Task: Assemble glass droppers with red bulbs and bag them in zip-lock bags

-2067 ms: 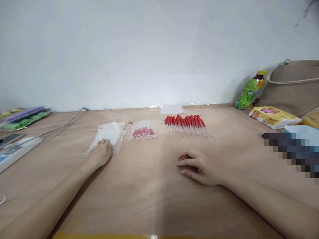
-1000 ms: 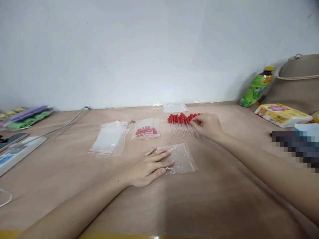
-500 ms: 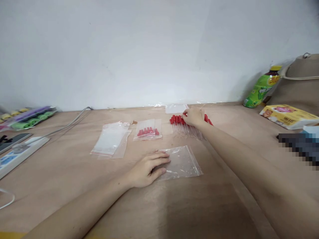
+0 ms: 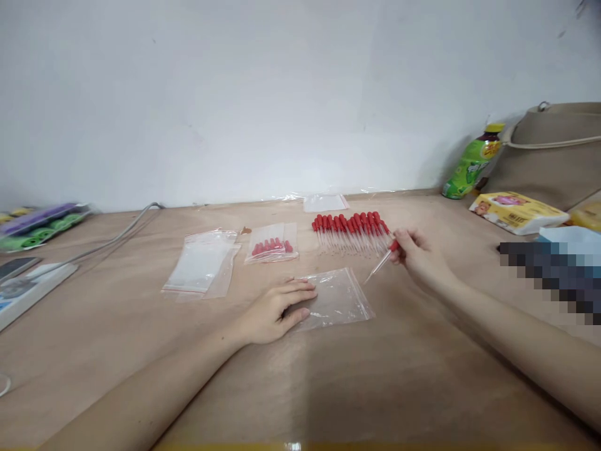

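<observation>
Between the thumb and fingers of my right hand (image 4: 417,254) is a glass dropper (image 4: 381,263) with a red rubber bulb, its thin tip slanting down to the left near a clear zip bag's mouth. That zip bag (image 4: 338,297) lies flat on the table, and my left hand (image 4: 282,310) rests on its left end with fingers stretched out. Behind the bag lies a row of red-bulbed droppers (image 4: 350,228), bulbs toward the wall. To their left, a filled zip bag (image 4: 272,244) holds several red-bulbed droppers.
A stack of zip bags (image 4: 201,263) lies left of the filled one; another bag (image 4: 323,202) is by the wall. At right stand a green bottle (image 4: 472,163), a tissue pack (image 4: 519,213) and a beige bag (image 4: 544,156). A power strip (image 4: 42,288) with a cable is at left.
My right hand has come away from the dropper row, toward me and to the right, with one dropper in its fingers. My left hand stays on the bag. The view has shifted slightly.
</observation>
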A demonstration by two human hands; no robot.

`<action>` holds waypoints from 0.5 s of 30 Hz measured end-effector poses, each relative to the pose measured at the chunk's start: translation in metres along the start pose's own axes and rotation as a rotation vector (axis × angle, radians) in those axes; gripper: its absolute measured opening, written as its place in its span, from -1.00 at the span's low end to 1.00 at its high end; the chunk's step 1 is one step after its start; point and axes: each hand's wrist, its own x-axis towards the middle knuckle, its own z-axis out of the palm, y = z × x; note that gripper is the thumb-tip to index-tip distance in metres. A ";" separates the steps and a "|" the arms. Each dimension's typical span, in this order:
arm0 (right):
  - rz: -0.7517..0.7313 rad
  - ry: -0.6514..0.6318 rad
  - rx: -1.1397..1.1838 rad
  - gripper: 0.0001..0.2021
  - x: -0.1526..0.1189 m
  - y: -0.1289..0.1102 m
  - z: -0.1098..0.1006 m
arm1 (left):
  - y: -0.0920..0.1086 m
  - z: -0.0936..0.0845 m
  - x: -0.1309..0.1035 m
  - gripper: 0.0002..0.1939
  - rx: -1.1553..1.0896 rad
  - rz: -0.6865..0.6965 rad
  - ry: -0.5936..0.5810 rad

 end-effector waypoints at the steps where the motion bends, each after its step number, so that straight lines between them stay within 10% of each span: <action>1: 0.041 0.018 0.041 -0.59 -0.008 0.005 0.001 | 0.000 0.000 0.000 -0.63 0.004 -0.004 -0.003; 15: 0.050 0.156 0.208 -0.56 -0.022 0.008 -0.001 | -0.001 0.001 -0.001 -0.62 0.023 0.013 0.009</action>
